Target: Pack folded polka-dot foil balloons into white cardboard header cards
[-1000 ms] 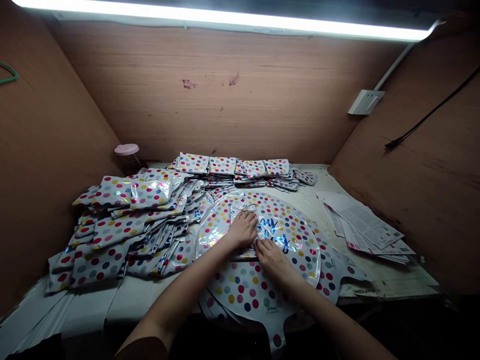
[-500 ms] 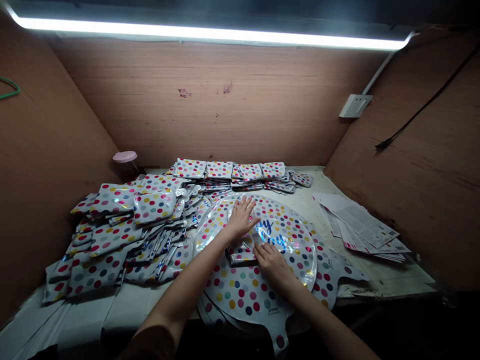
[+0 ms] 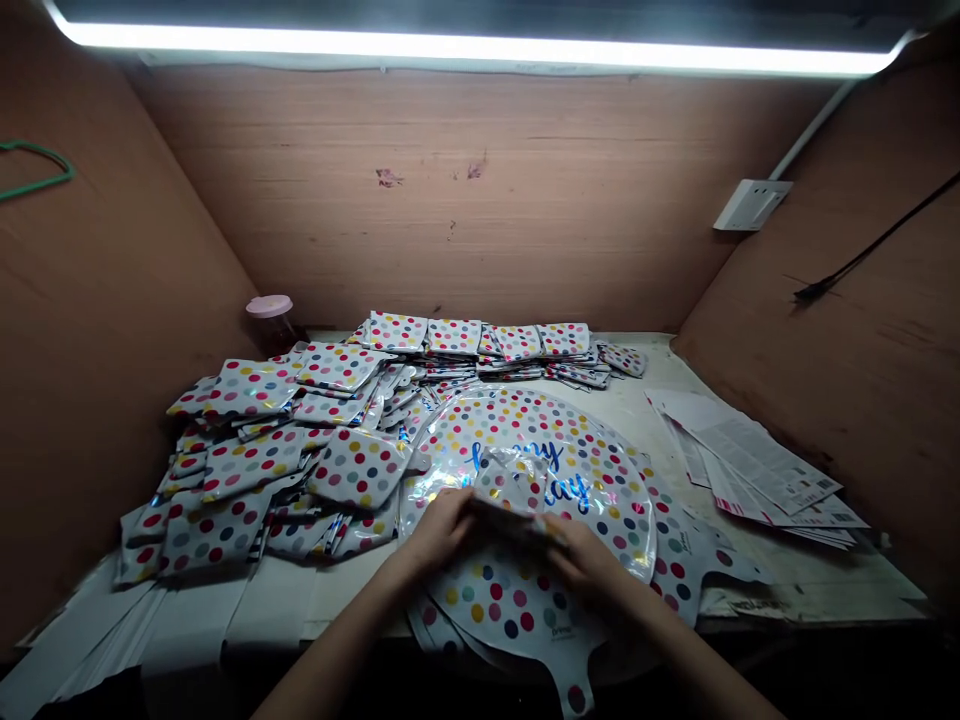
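My left hand (image 3: 442, 525) and my right hand (image 3: 589, 558) are closed round the two ends of a folded polka-dot foil balloon (image 3: 511, 482). It is tilted, with its near edge raised and blurred by motion. Beneath it, flat foil balloons (image 3: 495, 590) lie stacked, white with coloured dots, blue lettering and a tail towards the front edge. Part of the lettering is hidden by the folded one. To the left of my left hand rises a heap of folded dotted balloons (image 3: 251, 465), one of them (image 3: 360, 468) lying loose on its right slope.
More folded balloons (image 3: 454, 338) are lined up in stacks along the back. Printed sheets (image 3: 757, 470) lie at the right. A pink-lidded jar (image 3: 270, 308) stands in the back left corner, and white paper (image 3: 184, 630) lies at the front left. Wooden panels (image 3: 465, 220) enclose the table.
My hands went from lying flat on the folded balloon to gripping its ends and tilting it up. A folded balloon on the left heap now lies lower and further right. The view shifted slightly.
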Tool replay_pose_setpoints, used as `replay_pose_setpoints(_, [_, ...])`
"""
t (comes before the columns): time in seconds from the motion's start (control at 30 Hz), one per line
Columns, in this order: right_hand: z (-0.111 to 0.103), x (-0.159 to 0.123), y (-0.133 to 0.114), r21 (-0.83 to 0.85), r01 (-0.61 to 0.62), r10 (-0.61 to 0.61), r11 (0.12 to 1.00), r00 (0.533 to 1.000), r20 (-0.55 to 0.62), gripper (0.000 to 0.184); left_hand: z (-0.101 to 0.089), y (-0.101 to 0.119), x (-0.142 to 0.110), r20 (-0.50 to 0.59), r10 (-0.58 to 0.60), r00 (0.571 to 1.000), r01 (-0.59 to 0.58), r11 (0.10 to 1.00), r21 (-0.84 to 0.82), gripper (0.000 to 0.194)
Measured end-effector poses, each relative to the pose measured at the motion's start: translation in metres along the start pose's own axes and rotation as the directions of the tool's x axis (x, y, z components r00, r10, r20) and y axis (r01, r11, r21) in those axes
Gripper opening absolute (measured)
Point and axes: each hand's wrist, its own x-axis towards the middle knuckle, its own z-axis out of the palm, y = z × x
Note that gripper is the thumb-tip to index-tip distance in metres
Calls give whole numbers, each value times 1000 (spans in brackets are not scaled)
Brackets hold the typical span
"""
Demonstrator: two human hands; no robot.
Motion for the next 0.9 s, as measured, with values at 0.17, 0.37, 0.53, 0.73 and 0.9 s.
replay_pose_setpoints(0.17, [-14, 43, 12, -38, -286, 263, 958, 920, -290, 40, 5, 19, 26, -164, -338, 927, 347, 937, 30, 33])
replay_pose_setpoints(0.37, [2, 68, -3, -225, -253, 137, 941, 893, -428, 42, 15, 35, 49, -265, -528, 807, 571, 812, 123, 42])
replay_pose_setpoints(0.53, [23, 78, 0, -455, -28, -3, 890, 998, -67, 71, 13, 44, 48, -288, -531, 797, 589, 789, 175, 39])
replay_pose_setpoints(0.73, [28, 77, 13, -515, -45, 20, 856, 998, -54, 88, 6, 48, 65, -188, -654, 732, 680, 716, 157, 41])
replay_pose_setpoints(0.9, [32, 80, 22, -491, -23, -27, 871, 995, -94, 94, 16, 53, 73, -103, -660, 744, 668, 741, 76, 32])
